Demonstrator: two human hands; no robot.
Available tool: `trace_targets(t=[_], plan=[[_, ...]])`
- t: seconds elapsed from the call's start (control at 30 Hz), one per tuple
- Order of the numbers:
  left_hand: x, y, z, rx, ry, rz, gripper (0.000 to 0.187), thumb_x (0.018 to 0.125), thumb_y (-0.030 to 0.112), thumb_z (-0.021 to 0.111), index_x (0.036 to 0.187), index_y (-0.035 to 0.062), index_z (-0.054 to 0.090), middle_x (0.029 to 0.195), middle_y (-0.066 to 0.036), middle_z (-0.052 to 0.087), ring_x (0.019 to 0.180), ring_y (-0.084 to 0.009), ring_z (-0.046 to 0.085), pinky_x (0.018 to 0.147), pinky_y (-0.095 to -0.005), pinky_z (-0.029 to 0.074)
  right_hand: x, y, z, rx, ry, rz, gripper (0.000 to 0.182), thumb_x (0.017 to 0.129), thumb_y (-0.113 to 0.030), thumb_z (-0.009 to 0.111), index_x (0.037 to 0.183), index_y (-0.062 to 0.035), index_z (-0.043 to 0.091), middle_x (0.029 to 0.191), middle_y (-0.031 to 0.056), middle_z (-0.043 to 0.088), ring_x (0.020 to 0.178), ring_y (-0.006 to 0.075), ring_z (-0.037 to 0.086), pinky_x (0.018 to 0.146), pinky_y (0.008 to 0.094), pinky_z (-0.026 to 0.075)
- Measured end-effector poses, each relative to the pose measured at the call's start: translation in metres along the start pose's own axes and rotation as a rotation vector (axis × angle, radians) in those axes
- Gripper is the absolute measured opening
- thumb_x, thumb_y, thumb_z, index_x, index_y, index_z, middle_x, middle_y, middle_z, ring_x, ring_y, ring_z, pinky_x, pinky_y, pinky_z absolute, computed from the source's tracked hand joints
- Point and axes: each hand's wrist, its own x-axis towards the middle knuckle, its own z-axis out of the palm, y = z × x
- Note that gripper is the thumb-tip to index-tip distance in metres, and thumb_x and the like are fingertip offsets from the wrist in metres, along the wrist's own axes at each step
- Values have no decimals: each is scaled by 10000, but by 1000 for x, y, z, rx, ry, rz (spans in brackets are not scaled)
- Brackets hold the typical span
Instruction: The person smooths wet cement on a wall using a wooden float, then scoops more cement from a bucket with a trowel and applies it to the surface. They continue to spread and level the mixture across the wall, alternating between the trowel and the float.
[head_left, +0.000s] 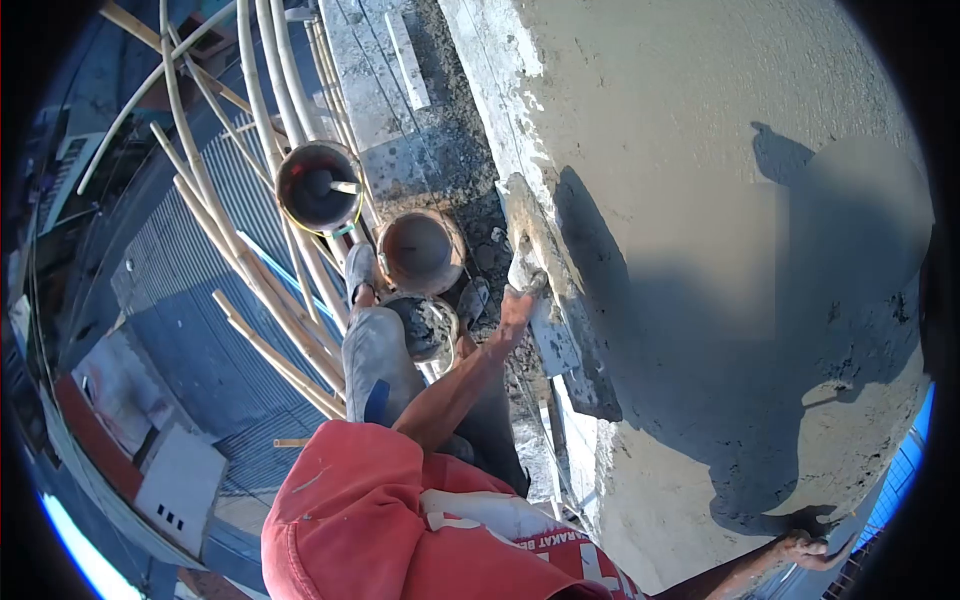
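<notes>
My left hand (524, 296) is closed around the grip of a long plastering float (548, 290), its board crusted with mortar and lying along the plastered wall (690, 330). Wet grey plaster covers most of that wall, with my shadow falling across it. At the wall's lower right edge is my right hand (803, 550), its fingers curled. A thin dark shape sticks out by those fingers, too small to name. Near my feet are a bucket of mortar (424, 325), a bucket with grey contents (420, 252) and a dark bucket (320, 187) with a handled tool inside.
Bamboo poles (265, 290) form scaffolding on my left, above a corrugated roof (200, 310) far below. My shoe (361, 268) is beside the buckets. Loose mortar lies on the rough ledge (455, 150) along the wall. Blue netting (908, 450) shows past the wall's right edge.
</notes>
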Motion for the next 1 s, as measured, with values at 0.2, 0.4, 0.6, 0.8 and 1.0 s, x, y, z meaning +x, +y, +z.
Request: trace_targets(t=[0.2,0.4,0.6,0.8,1.0], plan=[[-8,70,-8,660,129,-167,778,710,472,697,1096,-142,415,976,-258,608,893,-314,625,746,-358,489,-92,-198,29,558,-90,141,496,899,-442,441,1122,-1,485,1142,231,521,1019,355,537,847,462,452],[12,60,-56,686,95,-160,703,733,466,694,1025,-111,420,898,-234,622,801,-304,639,658,-360,505,-209,-297,39,966,-926,774,337,944,-288,448,1112,1,488,1045,148,538,942,220,519,829,354,430],[-56,103,-124,473,-3,-89,506,815,267,676,1165,-40,477,920,-76,629,799,-150,603,678,-302,495,-288,-336,102,1174,-1165,1303,305,976,-254,396,953,7,551,733,42,547,627,95,499,586,241,409],[-77,128,-220,496,150,-13,573,829,248,642,1294,3,415,1187,-96,538,1032,-156,531,871,-303,441,-331,-501,162,1469,-1757,879,165,903,-168,504,976,-31,558,616,89,559,559,192,553,529,323,415],[-66,127,-286,170,209,-245,543,859,165,577,1337,2,378,1244,-110,495,1112,-198,486,933,-308,391,-389,-659,176,1338,-1664,242,341,860,-205,492,1184,-99,481,1029,164,591,936,369,577,790,472,450]])
